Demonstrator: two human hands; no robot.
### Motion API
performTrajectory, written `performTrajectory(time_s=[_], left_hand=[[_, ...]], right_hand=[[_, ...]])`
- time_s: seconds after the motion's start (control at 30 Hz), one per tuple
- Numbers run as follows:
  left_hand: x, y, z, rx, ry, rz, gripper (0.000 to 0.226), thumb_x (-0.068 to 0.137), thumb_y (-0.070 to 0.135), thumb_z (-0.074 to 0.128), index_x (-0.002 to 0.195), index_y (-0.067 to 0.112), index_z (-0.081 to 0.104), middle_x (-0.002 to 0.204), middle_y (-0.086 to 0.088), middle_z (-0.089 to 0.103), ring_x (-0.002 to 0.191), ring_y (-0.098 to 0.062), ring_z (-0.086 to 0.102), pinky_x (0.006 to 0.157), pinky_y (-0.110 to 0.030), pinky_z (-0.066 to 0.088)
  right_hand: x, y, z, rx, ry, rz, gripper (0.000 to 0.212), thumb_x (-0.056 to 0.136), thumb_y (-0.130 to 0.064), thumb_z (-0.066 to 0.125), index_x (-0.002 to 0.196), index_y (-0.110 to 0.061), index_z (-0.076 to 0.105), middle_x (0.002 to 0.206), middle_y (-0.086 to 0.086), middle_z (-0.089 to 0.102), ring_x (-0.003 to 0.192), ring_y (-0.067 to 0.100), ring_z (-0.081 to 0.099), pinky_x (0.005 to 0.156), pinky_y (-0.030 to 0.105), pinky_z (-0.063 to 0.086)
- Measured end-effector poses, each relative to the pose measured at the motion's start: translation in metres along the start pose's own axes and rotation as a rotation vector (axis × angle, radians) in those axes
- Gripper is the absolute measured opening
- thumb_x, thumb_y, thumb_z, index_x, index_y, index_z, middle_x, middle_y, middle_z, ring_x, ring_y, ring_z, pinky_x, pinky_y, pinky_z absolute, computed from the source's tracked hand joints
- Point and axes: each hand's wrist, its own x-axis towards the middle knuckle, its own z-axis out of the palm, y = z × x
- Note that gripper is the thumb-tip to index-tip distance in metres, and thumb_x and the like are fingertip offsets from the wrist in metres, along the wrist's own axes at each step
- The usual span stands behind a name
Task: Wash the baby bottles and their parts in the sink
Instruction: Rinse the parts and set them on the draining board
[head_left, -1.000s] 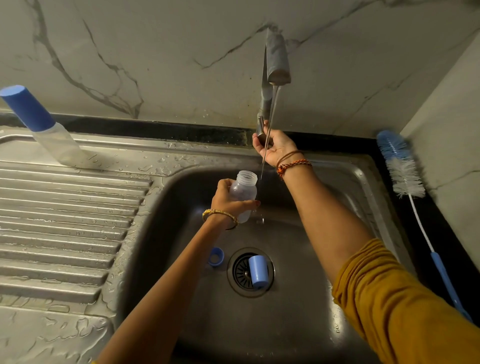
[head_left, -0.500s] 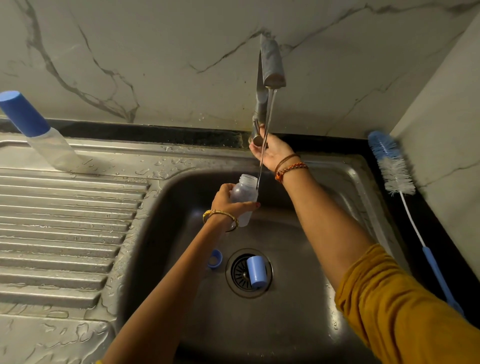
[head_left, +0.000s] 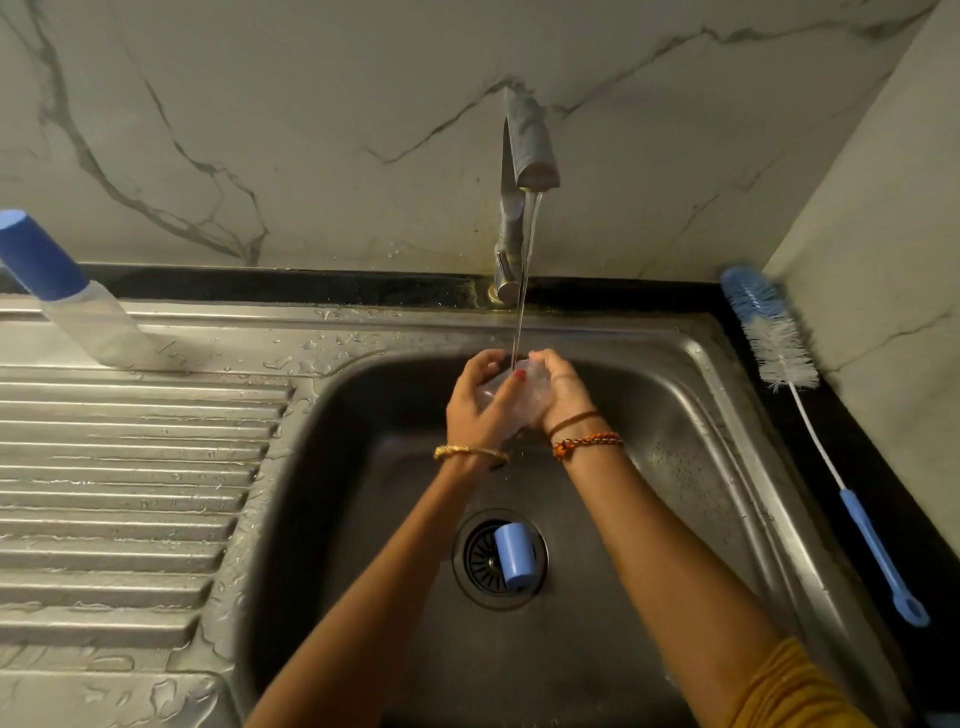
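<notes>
A small clear baby bottle (head_left: 522, 395) without its cap is clasped between both hands over the steel sink (head_left: 691, 467). My left hand (head_left: 480, 402) wraps its left side and my right hand (head_left: 563, 389) covers its right side. A thin stream of water falls from the tap (head_left: 527, 150) onto the bottle. A blue cap (head_left: 514, 555) lies on its side over the drain. A second capped bottle (head_left: 67, 306) with a blue top stands at the back left of the drainboard.
A blue-handled bottle brush (head_left: 810, 415) lies on the dark counter right of the sink, against the side wall. The ribbed, wet drainboard (head_left: 119, 493) spreads to the left. A marble wall rises behind the tap.
My right hand has left the tap base and come down onto the bottle beside my left hand. The blue ring seen left of the drain is now hidden by my left forearm.
</notes>
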Motion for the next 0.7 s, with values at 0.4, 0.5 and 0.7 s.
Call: performTrajectory(time_s=[0.4, 0.5, 0.7], left_hand=[[0.016, 0.019, 0.011, -0.182, 0.299, 0.054, 0.006, 0.094, 0.004, 0.044, 0.093, 0.006, 0.049, 0.084, 0.001, 0.05, 0.073, -0.001, 0.052, 0.067, -0.011, 0.044], [0.024, 0.02, 0.013, -0.25, 0.302, -0.326, 0.007, 0.093, 0.011, 0.049, 0.088, 0.013, 0.052, 0.086, 0.003, 0.05, 0.084, -0.016, 0.051, 0.079, -0.019, 0.047], [0.022, 0.017, -0.008, -0.815, -0.149, -0.972, 0.047, 0.095, 0.041, 0.025, 0.082, 0.005, 0.051, 0.058, -0.006, 0.048, 0.025, -0.009, 0.041, 0.025, -0.009, 0.028]], right_hand=[[-0.004, -0.008, 0.048, -0.292, 0.226, -0.675, 0.021, 0.082, -0.007, 0.062, 0.063, -0.013, 0.058, 0.061, -0.001, 0.055, 0.059, 0.009, 0.053, 0.052, 0.017, 0.045], [-0.004, -0.006, 0.048, -0.543, 0.181, -0.915, 0.016, 0.08, -0.007, 0.064, 0.069, -0.017, 0.061, 0.068, -0.002, 0.059, 0.071, 0.011, 0.056, 0.062, 0.024, 0.048], [-0.017, -0.009, 0.039, -0.961, -0.205, -1.217, 0.008, 0.079, 0.002, 0.066, 0.071, 0.001, 0.064, 0.066, 0.004, 0.061, 0.068, 0.015, 0.059, 0.067, 0.027, 0.051]])
